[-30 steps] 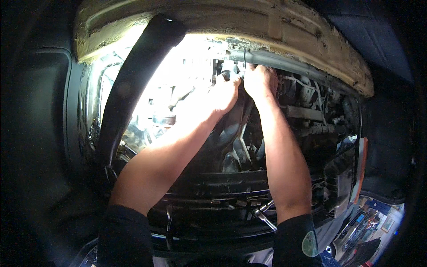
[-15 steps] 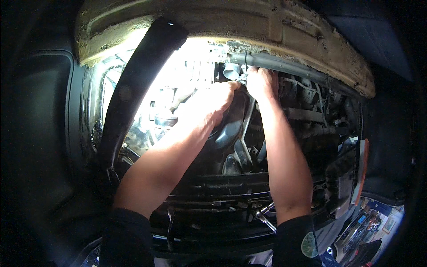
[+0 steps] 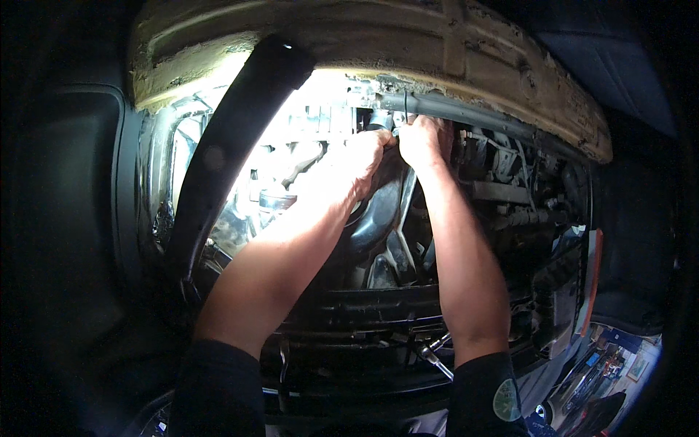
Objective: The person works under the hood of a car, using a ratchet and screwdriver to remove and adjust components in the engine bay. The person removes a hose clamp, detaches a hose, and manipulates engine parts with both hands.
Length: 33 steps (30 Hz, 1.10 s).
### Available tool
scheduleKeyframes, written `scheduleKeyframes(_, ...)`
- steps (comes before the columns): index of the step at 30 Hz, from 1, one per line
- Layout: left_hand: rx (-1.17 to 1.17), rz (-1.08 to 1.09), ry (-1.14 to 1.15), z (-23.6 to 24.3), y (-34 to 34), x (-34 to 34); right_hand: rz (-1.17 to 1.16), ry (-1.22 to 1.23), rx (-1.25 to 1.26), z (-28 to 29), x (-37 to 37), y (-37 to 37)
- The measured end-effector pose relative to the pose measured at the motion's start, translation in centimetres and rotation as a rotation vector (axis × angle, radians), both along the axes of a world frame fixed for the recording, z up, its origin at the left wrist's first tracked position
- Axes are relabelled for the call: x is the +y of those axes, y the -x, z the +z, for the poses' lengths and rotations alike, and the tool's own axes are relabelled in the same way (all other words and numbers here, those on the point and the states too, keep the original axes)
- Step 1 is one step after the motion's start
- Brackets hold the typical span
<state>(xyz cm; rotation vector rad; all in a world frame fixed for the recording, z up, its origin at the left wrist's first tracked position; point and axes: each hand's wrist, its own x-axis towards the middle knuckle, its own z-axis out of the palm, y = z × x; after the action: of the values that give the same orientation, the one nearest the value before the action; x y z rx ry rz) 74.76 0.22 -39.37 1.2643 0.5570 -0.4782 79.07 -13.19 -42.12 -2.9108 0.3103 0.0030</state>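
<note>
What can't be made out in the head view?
Head view, throughout:
Left hand, right hand: whether either grip holds anything; the hands hide it.
Shiny metal tool: one end, behind the right sleeve.
Engine parts, left: washed out by glare.
Lower-right items: too small to identify.

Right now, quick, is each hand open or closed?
Left hand: fingers curled by the pale pipe; whether it grips anything can't be told.
Right hand: fingers bent near the grey bar; grip can't be told.

The panel (image 3: 364, 33) is tan, pipe (image 3: 470, 111) grey, sleeves (image 3: 218, 393) black.
</note>
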Motion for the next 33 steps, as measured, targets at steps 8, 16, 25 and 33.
scheduleKeyframes(8,-0.06,-0.156,-0.045,-0.5,-0.2,0.6,0.064,-0.023,-0.104,-2.6,-1.3,0.1)
scheduleKeyframes(16,-0.046,-0.148,-0.022,-1.7,-0.4,0.5,-0.044,-0.039,-0.158,-0.7,-0.5,-0.1)
scheduleKeyframes(25,-0.015,-0.062,0.276,-3.1,-0.5,0.4,0.026,-0.467,-0.044,1.5,-0.7,-0.7)
scheduleKeyframes(33,0.006,-0.094,0.292,-3.6,-0.8,0.6,-0.099,-0.812,0.031,-1.1,-2.2,-0.2)
